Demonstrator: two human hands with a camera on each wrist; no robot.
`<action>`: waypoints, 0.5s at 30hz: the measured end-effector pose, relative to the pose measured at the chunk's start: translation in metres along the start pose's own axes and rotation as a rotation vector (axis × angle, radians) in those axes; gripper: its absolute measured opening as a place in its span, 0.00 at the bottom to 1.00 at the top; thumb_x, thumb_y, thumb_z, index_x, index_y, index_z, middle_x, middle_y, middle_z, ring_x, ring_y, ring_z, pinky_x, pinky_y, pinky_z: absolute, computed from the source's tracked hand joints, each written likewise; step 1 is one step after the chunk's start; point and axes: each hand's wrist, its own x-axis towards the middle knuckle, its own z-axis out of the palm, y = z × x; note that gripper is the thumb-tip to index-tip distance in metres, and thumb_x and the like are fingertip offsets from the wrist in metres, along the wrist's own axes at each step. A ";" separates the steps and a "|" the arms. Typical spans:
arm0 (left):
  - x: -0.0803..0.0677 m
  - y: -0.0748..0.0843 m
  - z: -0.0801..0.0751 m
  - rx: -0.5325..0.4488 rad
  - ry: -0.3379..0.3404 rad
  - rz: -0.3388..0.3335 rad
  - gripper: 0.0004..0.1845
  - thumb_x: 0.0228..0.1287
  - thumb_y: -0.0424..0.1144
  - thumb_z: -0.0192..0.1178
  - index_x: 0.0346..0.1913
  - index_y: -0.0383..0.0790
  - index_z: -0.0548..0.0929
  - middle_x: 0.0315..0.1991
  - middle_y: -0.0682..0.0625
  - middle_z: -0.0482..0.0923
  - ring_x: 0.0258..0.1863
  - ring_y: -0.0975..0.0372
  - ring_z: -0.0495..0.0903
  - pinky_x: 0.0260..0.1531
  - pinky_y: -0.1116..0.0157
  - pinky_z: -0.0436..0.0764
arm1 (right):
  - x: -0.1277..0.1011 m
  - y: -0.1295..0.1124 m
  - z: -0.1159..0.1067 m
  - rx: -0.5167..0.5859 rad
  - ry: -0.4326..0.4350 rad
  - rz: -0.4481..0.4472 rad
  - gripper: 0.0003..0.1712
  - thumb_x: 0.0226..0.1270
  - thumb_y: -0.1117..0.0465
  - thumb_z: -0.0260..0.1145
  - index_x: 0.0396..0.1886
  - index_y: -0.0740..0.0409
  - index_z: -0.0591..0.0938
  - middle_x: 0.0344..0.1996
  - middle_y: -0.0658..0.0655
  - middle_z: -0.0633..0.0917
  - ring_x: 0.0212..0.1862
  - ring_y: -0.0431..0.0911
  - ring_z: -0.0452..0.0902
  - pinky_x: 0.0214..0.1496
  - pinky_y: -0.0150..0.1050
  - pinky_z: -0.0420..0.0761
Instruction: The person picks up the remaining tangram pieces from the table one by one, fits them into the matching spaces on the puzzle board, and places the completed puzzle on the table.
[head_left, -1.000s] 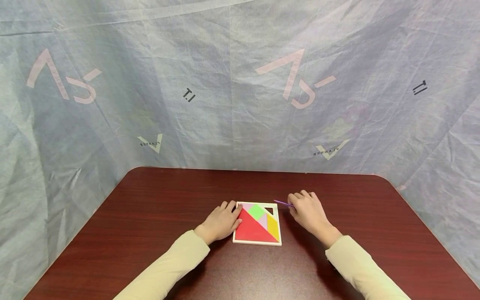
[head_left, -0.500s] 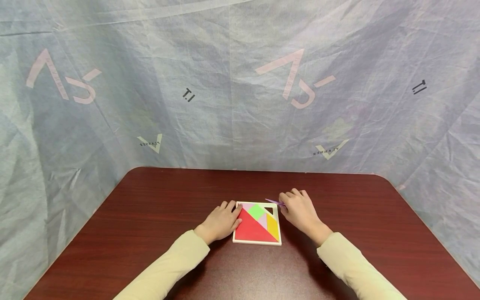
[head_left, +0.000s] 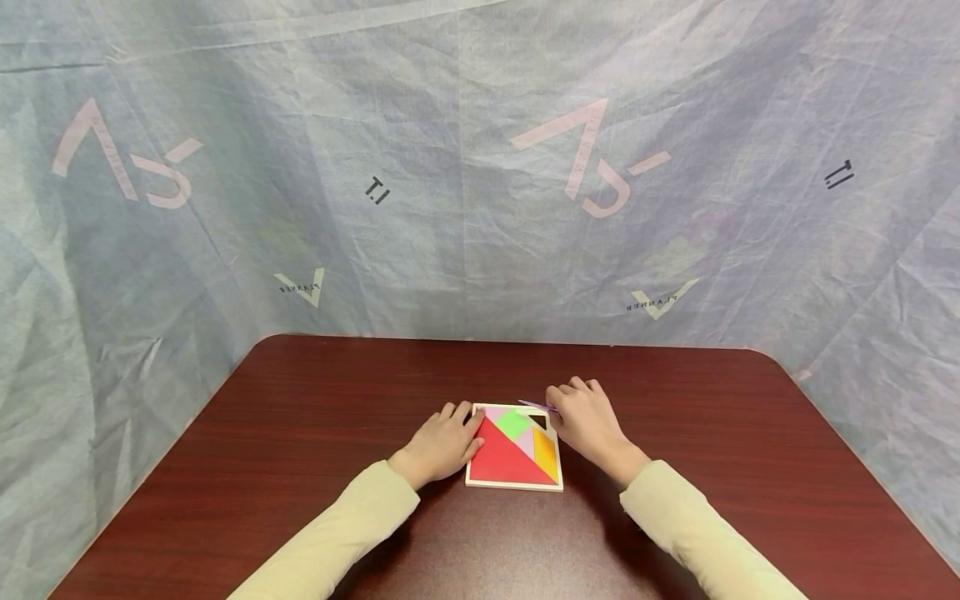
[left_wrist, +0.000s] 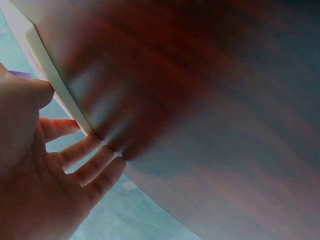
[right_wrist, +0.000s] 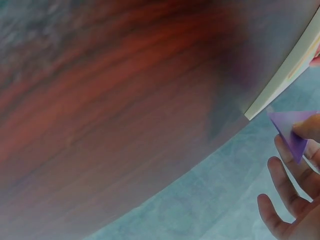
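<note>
Behind everything, a pale crinkled backdrop sheet (head_left: 480, 167) with faint printed marks is hung around the far side. Below it, a dark red wood-grain surface (head_left: 300, 433) with rounded far corners is spread towards the viewer.

Near the middle of the surface a white-framed puzzle tray (head_left: 514, 484) is laid flat. It is almost filled: a large red triangle (head_left: 504, 460) at the near left, an orange piece (head_left: 546, 452) along the right side, a green square (head_left: 513, 422) towards the far edge. One small triangular gap (head_left: 538, 422) is left bare at the far right corner.

The left hand (head_left: 444, 444) is rested against the tray's left edge, its fingers straight and relaxed and pressed to the frame, nothing gripped. A small purple triangle (right_wrist: 291, 129) is pinched at the fingertips of the right hand (head_left: 585, 421) and is held just above the far right corner of the tray, close to the gap.

A misfit can be judged likely if the purple triangle is lowered slightly turned: a corner could be caught on the frame or on the orange piece, and neighbouring pieces could be lifted. The tray could also be slid if the left hand's bracing is eased.
</note>
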 end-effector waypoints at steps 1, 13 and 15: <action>0.000 0.000 0.000 -0.001 -0.002 -0.001 0.25 0.67 0.50 0.47 0.61 0.41 0.70 0.54 0.43 0.68 0.49 0.52 0.70 0.46 0.58 0.74 | 0.000 0.000 0.000 0.001 -0.003 -0.001 0.10 0.45 0.66 0.68 0.20 0.52 0.74 0.18 0.47 0.77 0.27 0.44 0.65 0.35 0.41 0.67; 0.000 0.001 -0.002 -0.009 -0.029 -0.012 0.25 0.67 0.50 0.47 0.63 0.42 0.69 0.55 0.44 0.68 0.50 0.53 0.69 0.48 0.58 0.74 | 0.004 -0.003 0.006 -0.030 -0.005 -0.009 0.10 0.45 0.67 0.65 0.19 0.52 0.72 0.16 0.48 0.76 0.26 0.45 0.66 0.33 0.41 0.66; 0.000 0.001 -0.002 -0.007 -0.029 -0.011 0.25 0.67 0.50 0.47 0.63 0.42 0.69 0.55 0.44 0.68 0.50 0.53 0.69 0.48 0.59 0.74 | 0.004 -0.003 0.007 -0.043 -0.008 -0.012 0.10 0.44 0.67 0.66 0.18 0.52 0.72 0.16 0.48 0.76 0.26 0.45 0.66 0.33 0.41 0.66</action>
